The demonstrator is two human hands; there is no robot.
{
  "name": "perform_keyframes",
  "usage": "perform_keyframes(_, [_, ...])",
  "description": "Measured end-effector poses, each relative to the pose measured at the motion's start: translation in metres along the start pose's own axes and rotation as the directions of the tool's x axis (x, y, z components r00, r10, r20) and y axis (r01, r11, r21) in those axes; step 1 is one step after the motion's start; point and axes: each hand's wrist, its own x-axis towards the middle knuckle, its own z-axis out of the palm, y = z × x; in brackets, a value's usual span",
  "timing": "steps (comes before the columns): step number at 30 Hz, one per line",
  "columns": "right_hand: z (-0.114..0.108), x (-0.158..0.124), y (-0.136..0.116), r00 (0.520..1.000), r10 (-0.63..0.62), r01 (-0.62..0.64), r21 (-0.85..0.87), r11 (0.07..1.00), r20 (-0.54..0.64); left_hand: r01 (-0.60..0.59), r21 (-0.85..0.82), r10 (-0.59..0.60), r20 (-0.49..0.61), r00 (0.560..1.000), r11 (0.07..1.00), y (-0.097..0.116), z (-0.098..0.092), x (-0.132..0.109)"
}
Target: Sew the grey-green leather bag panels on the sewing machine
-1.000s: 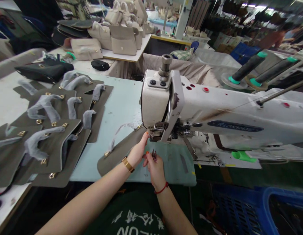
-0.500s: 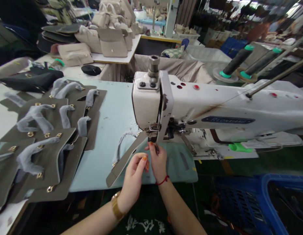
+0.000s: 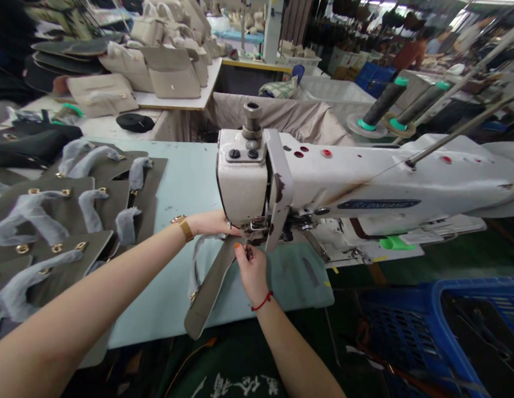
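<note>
My left hand (image 3: 213, 223) reaches behind the grey-brown panel (image 3: 211, 287), beside the head of the white sewing machine (image 3: 242, 185); its fingertips are hidden by the machine. In front of the needle area, my right hand (image 3: 253, 272) is closed with thumb and fingers together at the panel's right edge, and a small dark metallic thing shows between them, too small to name. The panel slants down toward the table's front edge. A wrapped handle (image 3: 194, 262) with gold hardware lies along the panel's left side.
Grey-brown panels (image 3: 144, 221) with wrapped handles cover the left of the pale blue table (image 3: 177, 182). Beige bags (image 3: 174, 72) stand on a table behind. Thread cones (image 3: 383, 102) rise at the back right. A blue basket (image 3: 406, 326) sits at the lower right.
My left hand has moved from in front of the panel, forward and around to its far left side by the machine head. My right hand has shifted slightly left. The view has turned a little.
</note>
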Motion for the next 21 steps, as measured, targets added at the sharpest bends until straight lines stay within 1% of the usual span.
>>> perform_keyframes(4, [-0.003, 0.0, -0.002, 1.0, 0.021, -0.021, 0.01, 1.0, 0.023, 0.013, -0.036, -0.013, -0.007, 1.0, 0.999, -0.001, 0.004, -0.004])
perform_keyframes(6, [-0.006, -0.001, -0.002, 0.999, 0.026, -0.027, 0.011, 1.0, 0.036, -0.011, -0.035, 0.011, -0.016, 1.0, 0.999, -0.003, 0.006, -0.007])
perform_keyframes(9, [-0.015, 0.0, -0.001, 0.998, 0.031, -0.032, 0.009, 0.999, 0.06, -0.064, 0.011, 0.064, -0.034, 0.997, 0.998, -0.011, 0.01, -0.011])
perform_keyframes(13, [-0.031, 0.006, 0.002, 0.99, 0.046, -0.049, 0.022, 0.999, 0.136, -0.143, 0.092, 0.151, -0.09, 0.984, 0.985, -0.024, 0.02, -0.012])
perform_keyframes(17, [-0.044, 0.014, 0.005, 0.974, 0.063, -0.074, 0.042, 0.996, 0.218, -0.174, 0.102, 0.187, -0.148, 0.971, 0.98, -0.036, 0.029, -0.011])
perform_keyframes(21, [-0.048, 0.018, 0.005, 0.965, 0.052, -0.071, 0.063, 0.995, 0.259, -0.209, 0.131, 0.228, -0.154, 0.961, 0.969, -0.04, 0.029, -0.012])
